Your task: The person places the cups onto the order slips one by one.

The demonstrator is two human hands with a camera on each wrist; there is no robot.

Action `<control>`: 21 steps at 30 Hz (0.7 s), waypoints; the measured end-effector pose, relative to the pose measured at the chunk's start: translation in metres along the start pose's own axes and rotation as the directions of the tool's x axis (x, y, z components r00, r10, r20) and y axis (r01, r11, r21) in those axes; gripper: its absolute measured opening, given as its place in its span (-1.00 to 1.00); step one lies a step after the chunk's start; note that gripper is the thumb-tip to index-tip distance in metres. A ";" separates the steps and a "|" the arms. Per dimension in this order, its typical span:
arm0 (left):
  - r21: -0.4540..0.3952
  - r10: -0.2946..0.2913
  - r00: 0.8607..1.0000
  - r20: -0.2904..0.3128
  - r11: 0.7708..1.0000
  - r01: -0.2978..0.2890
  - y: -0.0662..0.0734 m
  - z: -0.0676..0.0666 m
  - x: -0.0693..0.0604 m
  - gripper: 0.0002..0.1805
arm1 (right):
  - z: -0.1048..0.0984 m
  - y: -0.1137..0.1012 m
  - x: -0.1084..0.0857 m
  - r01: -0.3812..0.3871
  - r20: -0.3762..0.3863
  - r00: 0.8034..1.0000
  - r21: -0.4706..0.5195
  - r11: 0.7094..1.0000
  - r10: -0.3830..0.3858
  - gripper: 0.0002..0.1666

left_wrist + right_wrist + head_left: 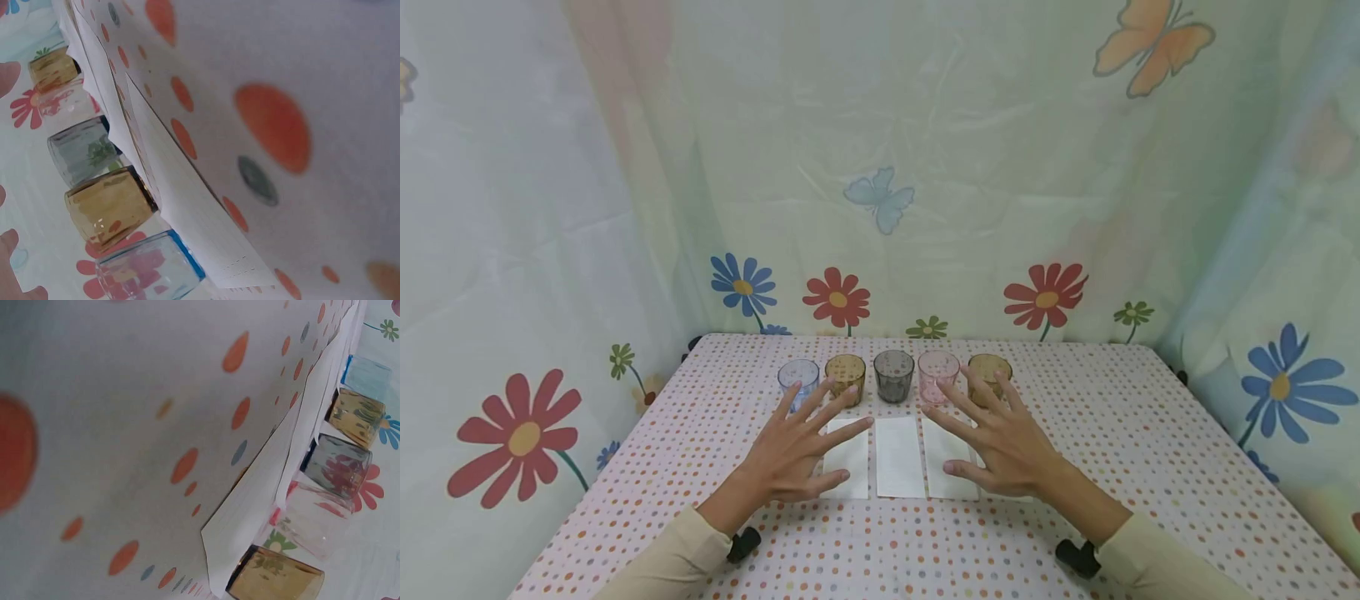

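My left hand (797,454) is held with its fingers spread apart over the left white papers (850,485), holding nothing. Likewise spread and holding nothing, my right hand (1009,442) is over the right white papers (951,490). The middle white paper (898,458) lies between the hands. Behind the papers is a row of tumblers: a blue glass (798,372), an amber glass (846,371), a grey glass (893,375), a pink glass (937,367) and another amber glass (992,365). Fingers partly cover the outer glasses. I cannot tell whether fingertips touch any glass.
A dotted cloth (850,550) covers the table. Behind it hangs a curtain (985,150) printed with flowers and butterflies, which also runs along both sides. A black wrist mount (744,546) sits below the left wrist, and another black mount (1078,558) below the right.
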State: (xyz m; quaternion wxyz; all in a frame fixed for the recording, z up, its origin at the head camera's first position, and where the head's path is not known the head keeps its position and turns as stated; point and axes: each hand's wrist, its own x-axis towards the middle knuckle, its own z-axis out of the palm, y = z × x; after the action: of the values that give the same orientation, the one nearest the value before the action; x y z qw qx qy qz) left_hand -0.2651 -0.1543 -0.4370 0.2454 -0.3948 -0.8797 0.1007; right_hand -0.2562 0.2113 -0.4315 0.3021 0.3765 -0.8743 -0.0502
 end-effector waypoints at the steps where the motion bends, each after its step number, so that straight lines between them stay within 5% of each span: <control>1: 0.002 0.001 1.000 0.001 1.000 -0.001 0.000 0.000 0.000 -0.14 | 0.000 0.000 0.000 -0.001 -0.002 1.000 0.001 1.000 0.001 -0.09; 14: -0.023 -0.020 1.000 0.017 1.000 0.021 0.001 -0.001 0.001 -0.10 | 0.001 -0.005 0.005 0.014 -0.045 0.999 0.058 0.998 -0.011 -0.11; 21: -0.145 -0.045 0.999 -0.022 0.989 0.041 0.000 0.000 0.002 -0.08 | 0.003 -0.009 0.016 0.033 -0.129 0.992 0.123 0.992 -0.017 -0.11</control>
State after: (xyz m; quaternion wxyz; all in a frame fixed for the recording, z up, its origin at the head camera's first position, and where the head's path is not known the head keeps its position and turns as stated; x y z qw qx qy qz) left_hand -0.2663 -0.1532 -0.4363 0.2294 -0.3937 -0.8898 0.0263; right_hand -0.2610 0.1938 -0.4284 0.3324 0.4080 -0.8500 0.0251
